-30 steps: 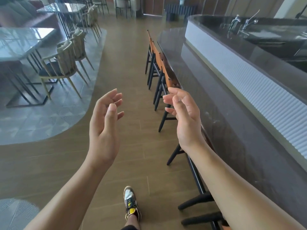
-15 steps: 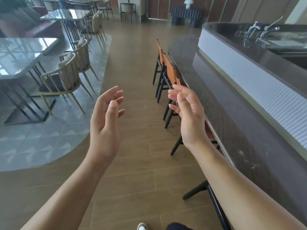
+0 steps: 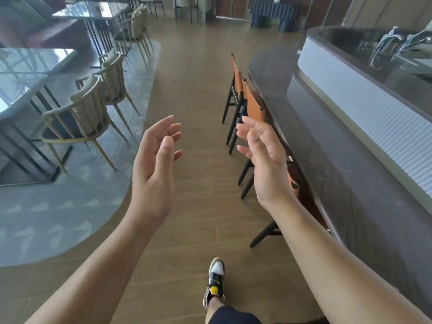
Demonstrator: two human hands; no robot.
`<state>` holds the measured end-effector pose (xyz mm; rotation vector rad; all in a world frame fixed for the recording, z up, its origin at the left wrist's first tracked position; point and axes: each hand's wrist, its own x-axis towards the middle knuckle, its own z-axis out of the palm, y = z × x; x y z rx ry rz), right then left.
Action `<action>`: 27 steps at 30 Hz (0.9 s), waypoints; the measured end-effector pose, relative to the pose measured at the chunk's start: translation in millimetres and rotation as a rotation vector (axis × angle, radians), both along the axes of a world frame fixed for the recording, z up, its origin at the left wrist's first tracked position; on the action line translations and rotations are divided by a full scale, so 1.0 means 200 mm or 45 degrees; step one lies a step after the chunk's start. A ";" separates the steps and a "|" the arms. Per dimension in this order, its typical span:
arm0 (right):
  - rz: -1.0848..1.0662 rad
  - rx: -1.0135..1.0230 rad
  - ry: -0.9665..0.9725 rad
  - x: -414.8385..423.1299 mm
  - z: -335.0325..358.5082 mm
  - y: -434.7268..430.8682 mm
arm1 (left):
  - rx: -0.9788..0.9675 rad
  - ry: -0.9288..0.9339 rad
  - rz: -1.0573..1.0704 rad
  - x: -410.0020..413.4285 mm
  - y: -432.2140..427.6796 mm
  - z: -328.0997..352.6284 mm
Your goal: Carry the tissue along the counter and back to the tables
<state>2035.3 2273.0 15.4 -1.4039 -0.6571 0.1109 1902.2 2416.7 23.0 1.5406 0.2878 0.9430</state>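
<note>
Both hands float bare before us, palms facing: our left hand [image 3: 153, 164] and right hand [image 3: 266, 160] have relaxed, loosely curved fingers, spread apart and gripping nothing, raised as if for balance mid-stride. Beyond them, from largest to smallest: the wooden floor [image 3: 194, 90] running ahead; the long dark counter [image 3: 327, 148] along our right; orange-backed bar stools [image 3: 253, 106] tucked just beside it, nearest our right hand; cushioned chairs [image 3: 79, 118] at glass tables, left; one sneaker [image 3: 216, 279] stepping forward below
</note>
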 end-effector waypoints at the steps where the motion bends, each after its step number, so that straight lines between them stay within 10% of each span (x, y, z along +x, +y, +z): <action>1: 0.003 0.014 -0.003 0.10 0.00 0.06 | 0.009 -0.001 0.006 0.09 0.07 0.00; 27: -0.003 -0.007 -0.002 2.11 0.02 1.77 | 0.010 -0.023 0.033 2.09 1.77 -0.05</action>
